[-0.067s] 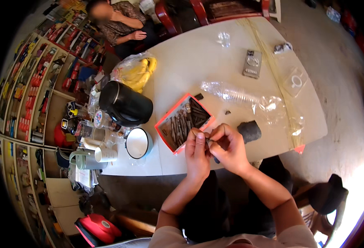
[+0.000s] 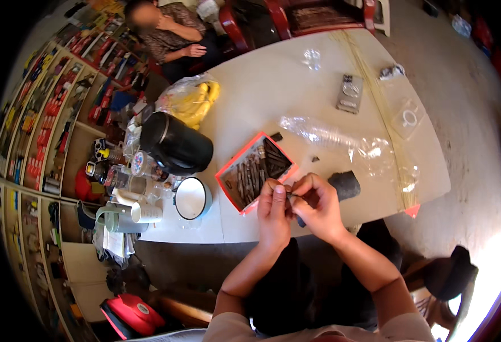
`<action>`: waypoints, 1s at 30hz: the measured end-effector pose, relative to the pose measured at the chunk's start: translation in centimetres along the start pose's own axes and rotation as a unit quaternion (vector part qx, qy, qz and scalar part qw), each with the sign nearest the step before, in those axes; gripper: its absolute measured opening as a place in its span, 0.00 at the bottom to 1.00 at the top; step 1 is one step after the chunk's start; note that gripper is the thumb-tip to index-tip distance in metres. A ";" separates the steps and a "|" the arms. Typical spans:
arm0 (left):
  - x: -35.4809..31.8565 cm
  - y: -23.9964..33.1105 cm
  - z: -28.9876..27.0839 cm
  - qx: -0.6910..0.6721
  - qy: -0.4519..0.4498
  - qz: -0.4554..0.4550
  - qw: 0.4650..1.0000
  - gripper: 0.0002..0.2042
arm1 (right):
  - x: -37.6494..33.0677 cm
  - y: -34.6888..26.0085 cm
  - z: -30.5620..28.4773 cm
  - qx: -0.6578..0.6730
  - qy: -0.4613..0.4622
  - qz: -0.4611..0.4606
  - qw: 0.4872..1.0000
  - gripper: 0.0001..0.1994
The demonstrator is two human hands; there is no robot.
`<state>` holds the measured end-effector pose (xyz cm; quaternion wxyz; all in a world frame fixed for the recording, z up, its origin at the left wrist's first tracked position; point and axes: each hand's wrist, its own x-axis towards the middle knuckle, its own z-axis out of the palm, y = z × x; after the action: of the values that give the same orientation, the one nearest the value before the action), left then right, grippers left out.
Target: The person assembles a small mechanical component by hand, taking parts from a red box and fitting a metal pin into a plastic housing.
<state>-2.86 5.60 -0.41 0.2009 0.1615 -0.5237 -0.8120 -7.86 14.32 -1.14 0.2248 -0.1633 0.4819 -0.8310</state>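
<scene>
Left hand (image 2: 274, 206) and right hand (image 2: 317, 206) meet at the surface (image 2: 273, 91) edge, both grips pinching a small dark tool (image 2: 293, 196) just beside the red-rimmed tray (image 2: 227, 171).

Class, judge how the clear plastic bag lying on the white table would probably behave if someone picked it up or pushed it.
The clear plastic bag looks thin and crumpled, so it would probably flop and fold. It seems nearly empty, hence likely light, sliding easily over the smooth table.
</scene>
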 end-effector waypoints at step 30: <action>0.3 -0.4 -0.7 -0.038 -0.032 -0.014 0.999 0.11 | 0.1 0.0 0.3 -0.010 0.028 -0.004 1.000 0.06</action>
<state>-2.89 5.02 -1.05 0.1783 0.1356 -0.4965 -0.8386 -7.77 14.04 -0.96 0.2058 -0.1441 0.4957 -0.8313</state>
